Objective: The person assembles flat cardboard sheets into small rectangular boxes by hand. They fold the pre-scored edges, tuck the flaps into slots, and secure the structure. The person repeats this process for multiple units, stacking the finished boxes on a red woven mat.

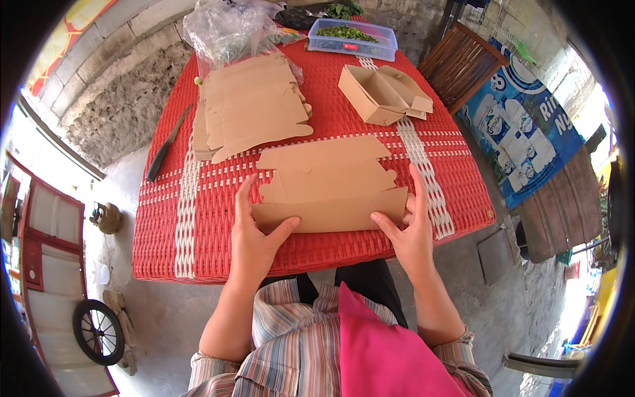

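A brown cardboard box blank (324,175) lies at the near side of a red woven table (218,245), its near flap folded up along a crease. My left hand (256,228) grips the flap's left end, thumb on the near face and fingers along the side edge. At the other end my right hand (411,228) holds the flap the same way, thumb pressed on the near face. Beyond, to the left, rests a stack of flat box blanks (254,102). One folded open box (380,96) stands at the far right, with its lid part raised.
A dark-handled knife (165,149) lies by the table's left edge. At the far end are a clear plastic bag (228,33) and a clear tub (354,41) of chopped greens. A wooden chair (463,63) stands beyond the right edge; a small gas cylinder (106,217) sits on the left floor.
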A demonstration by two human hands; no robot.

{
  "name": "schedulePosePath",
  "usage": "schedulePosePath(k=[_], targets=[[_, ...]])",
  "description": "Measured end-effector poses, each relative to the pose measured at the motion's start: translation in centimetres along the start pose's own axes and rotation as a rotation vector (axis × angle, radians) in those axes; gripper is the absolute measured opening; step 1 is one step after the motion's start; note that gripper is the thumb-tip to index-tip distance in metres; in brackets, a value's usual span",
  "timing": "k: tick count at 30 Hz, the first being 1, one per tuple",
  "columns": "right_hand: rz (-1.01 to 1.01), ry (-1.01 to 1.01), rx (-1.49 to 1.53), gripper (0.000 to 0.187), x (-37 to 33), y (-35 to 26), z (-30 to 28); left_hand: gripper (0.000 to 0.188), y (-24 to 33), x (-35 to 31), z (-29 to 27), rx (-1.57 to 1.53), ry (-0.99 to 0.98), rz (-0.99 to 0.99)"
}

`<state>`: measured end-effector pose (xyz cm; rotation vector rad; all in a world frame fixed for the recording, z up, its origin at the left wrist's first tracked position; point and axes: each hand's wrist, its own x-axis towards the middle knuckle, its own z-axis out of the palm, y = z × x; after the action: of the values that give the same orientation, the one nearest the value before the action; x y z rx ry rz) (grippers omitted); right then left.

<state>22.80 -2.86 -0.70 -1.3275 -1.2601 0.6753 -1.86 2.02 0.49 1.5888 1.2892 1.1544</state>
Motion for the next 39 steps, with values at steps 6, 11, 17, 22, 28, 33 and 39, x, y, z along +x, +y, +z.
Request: schedulePosePath(k=[6,11,17,22,28,33,39], targets=[[-0.059,0.043,-0.367,0.088,0.2,-0.7,0.9,0.108,1.0,-0.1,1.8,0.364,0.085,0.147],[-0.209,0.093,-0.706,0.076,-0.2,-0.1,1.2,0.098,1.2,0.1,2.3,0.536,0.007,0.091],[-0.576,-0.275,-0.839,0.046,-2.6,0.1,2.8,0.049,0.1,-0.6,2.3,0.881,0.004,0.547],[-0.529,-0.310,-0.810,0.047,-3.9,-0.8,4.2,0.030,-0.1,-2.1,2.2,0.617,-0.219,0.532],[-0.535,-0.342,-0.856,0.048,-3.7,-0.8,4.0,0.031,0.7,-2.7,1.7,0.670,-0.250,0.597],[-0.539,-0.324,-0.846,0.041,-3.0,-0.7,3.2,0.032,0.5,-2.9,1.3,0.701,-0.240,0.590],[-0.536,-0.242,-0.872,0.031,-2.6,-0.4,0.4,0.032,-0.2,-3.3,0.3,0.760,-0.229,0.571]])
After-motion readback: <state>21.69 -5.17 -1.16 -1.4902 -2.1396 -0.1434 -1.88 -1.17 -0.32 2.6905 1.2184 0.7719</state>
